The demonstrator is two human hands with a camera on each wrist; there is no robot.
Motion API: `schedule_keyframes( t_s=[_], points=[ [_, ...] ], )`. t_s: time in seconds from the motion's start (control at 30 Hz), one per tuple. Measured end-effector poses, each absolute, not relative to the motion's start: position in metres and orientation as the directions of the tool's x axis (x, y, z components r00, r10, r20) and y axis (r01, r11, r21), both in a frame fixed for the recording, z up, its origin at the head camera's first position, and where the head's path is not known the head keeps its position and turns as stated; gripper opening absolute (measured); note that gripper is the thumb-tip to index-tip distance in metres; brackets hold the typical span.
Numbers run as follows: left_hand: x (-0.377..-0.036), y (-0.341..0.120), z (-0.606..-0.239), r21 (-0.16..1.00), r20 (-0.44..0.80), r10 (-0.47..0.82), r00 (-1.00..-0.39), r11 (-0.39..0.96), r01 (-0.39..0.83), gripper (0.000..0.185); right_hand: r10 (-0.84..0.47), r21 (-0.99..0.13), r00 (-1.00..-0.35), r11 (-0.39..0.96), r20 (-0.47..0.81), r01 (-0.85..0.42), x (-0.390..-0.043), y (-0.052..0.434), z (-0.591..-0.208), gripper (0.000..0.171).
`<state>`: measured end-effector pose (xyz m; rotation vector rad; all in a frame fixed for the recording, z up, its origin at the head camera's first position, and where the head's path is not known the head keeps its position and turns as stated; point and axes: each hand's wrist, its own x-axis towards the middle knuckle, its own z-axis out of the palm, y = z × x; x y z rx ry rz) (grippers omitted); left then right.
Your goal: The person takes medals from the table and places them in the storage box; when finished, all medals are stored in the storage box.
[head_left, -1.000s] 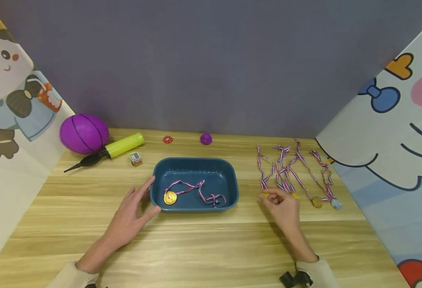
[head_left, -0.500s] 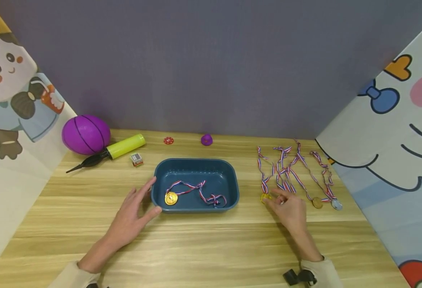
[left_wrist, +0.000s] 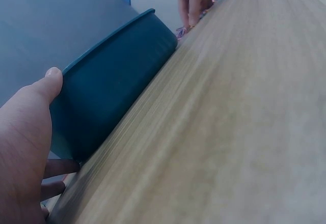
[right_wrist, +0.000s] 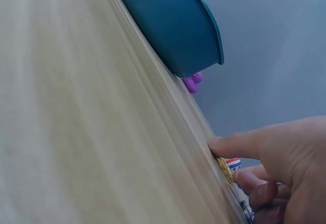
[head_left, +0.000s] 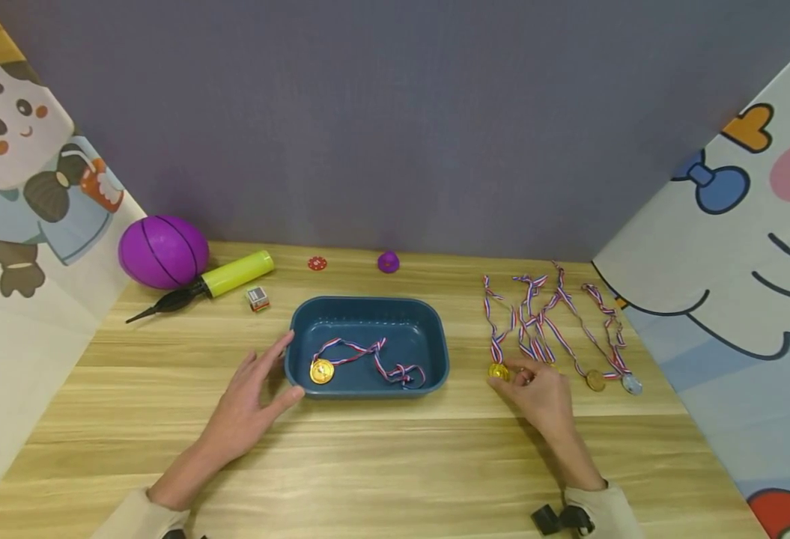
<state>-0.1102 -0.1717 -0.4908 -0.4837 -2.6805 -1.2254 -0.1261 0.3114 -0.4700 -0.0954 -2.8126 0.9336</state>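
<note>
Your right hand [head_left: 536, 389] pinches the gold medal [head_left: 499, 370] right of centre on the table; curl fingers under its edge and lift the ribbon clear. Your left hand [head_left: 249, 404], fingers spread, steadies the blue tray [head_left: 368, 307] at centre.

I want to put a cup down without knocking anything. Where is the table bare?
Bare: the wide front strip of table between the two forearms, and the left patch between pump and left hand. Crowded: right of the tray, where medals lie and the right hand works.
</note>
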Motion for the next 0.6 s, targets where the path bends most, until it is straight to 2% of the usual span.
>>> schedule_keyframes(
  t_s=[0.17,0.6],
  points=[
    [-0.1096,-0.1713,-0.4902,0.708,0.265,0.226,-0.937,0.614,0.348,0.084,0.114,-0.581,-0.981,0.814,0.156,0.002,-0.1258,0.3091,-0.4701,0.03],
    [-0.1096,-0.1726,-0.491,0.711,0.269,0.225,-0.937,0.61,0.351,0.085,0.098,-0.597,-0.974,0.801,0.203,-0.043,-0.1269,0.3029,-0.4755,0.025]
  ],
)
